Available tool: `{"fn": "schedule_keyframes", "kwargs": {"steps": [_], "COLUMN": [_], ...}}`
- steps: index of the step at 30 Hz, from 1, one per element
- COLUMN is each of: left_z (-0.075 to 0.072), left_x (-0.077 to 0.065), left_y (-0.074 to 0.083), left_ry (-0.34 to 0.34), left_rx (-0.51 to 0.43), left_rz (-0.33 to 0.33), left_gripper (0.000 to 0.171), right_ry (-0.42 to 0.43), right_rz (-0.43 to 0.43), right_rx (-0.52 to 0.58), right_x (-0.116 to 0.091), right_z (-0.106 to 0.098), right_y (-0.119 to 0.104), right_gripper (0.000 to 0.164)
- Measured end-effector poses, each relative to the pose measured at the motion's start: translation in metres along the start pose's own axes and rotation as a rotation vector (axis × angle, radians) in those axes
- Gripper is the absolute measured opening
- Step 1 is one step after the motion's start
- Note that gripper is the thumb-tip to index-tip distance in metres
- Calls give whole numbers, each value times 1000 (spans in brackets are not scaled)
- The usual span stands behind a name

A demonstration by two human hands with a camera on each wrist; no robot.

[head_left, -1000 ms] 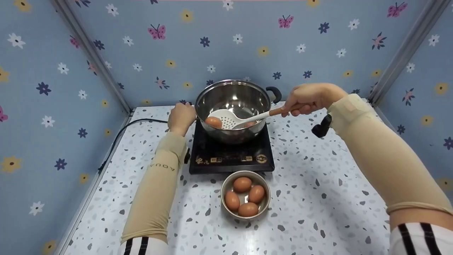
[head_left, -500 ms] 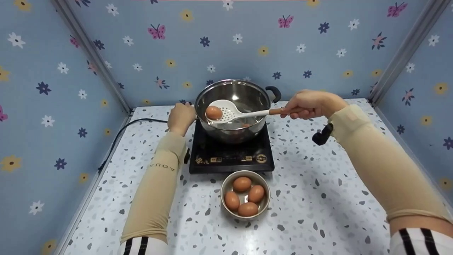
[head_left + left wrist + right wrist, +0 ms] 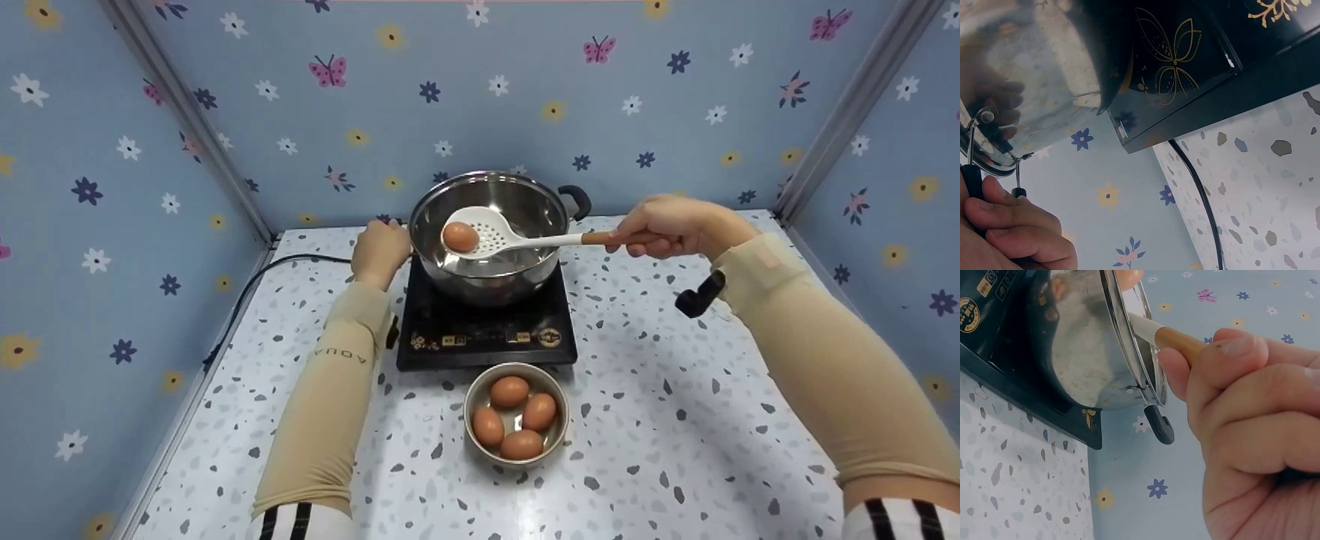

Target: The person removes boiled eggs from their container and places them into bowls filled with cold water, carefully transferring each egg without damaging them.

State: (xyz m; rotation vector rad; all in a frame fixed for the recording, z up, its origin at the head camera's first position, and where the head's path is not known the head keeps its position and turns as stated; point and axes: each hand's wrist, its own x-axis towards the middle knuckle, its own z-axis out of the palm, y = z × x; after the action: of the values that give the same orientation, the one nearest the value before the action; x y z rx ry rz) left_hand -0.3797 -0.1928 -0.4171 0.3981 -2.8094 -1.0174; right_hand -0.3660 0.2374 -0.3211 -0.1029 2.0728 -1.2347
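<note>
My right hand point(image 3: 664, 226) grips the wooden handle of a white slotted skimmer point(image 3: 525, 241). On the skimmer's perforated bowl lies one brown egg point(image 3: 460, 237), raised over the steel pot point(image 3: 491, 279). In the right wrist view, fingers and thumb wrap the wooden handle point(image 3: 1176, 343), and the egg shows at the pot's rim. My left hand point(image 3: 381, 251) is at the pot's left side; in the left wrist view its fingers point(image 3: 1022, 225) curl round the pot's black side handle point(image 3: 972, 183). The pot stands on a black induction cooker point(image 3: 487, 341).
In front of the cooker stands a small metal bowl point(image 3: 556, 450) holding several brown eggs point(image 3: 510, 392). A black power cord point(image 3: 259, 281) runs off to the left over the speckled table point(image 3: 660, 450). Flower-patterned walls point(image 3: 465, 67) close in the back and sides.
The skimmer has risen from inside the pot with the egg on it and shifted slightly right. My right hand has drawn back a little to the right; my left hand keeps its place.
</note>
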Motion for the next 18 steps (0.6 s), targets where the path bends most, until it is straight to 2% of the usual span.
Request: {"fn": "schedule_keyframes", "kwargs": {"steps": [8, 18], "left_z": [0, -3], "left_x": [-1, -4], "left_y": [1, 1], "left_ry": [-14, -21], "left_rx": [8, 10], "left_rz": [-7, 2], "left_gripper": [52, 53], "right_ry": [37, 4], "right_rz": [-34, -60], "right_rx": [0, -46], "right_x": [-18, -41], "right_z": [-1, -6], "right_y": [9, 14], "right_gripper": [27, 25]}}
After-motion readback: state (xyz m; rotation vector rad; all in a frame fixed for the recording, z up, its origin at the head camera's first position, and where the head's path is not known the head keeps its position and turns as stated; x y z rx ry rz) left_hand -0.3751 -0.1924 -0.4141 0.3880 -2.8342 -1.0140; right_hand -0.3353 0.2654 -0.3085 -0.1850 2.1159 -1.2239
